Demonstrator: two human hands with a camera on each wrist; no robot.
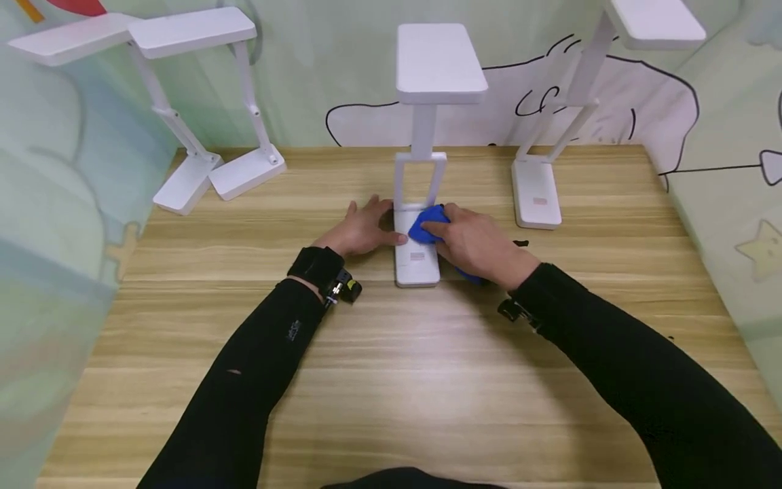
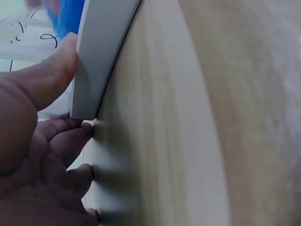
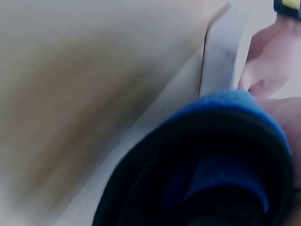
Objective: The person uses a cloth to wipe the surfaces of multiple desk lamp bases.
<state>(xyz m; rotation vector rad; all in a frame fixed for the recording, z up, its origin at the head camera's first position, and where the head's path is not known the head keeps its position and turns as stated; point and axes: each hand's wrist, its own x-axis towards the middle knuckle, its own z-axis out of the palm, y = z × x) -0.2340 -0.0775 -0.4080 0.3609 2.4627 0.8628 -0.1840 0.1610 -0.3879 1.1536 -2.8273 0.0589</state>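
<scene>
A white folding desk lamp stands upright at mid-table, its flat head raised over its base. My left hand holds the left side of that base, the thumb on its top edge and the other fingers spread beside it, as the left wrist view also shows. In my right hand is a bunched blue cloth, pressed onto the top of the base near the hinge. Part of the cloth hangs below the palm. Close up in the right wrist view, the cloth hides most of the right fingers.
Two more white lamps stand with bases touching at the back left. Another lamp stands at the back right. A small black item lies beyond the right wrist. Printed fabric walls border the wooden table.
</scene>
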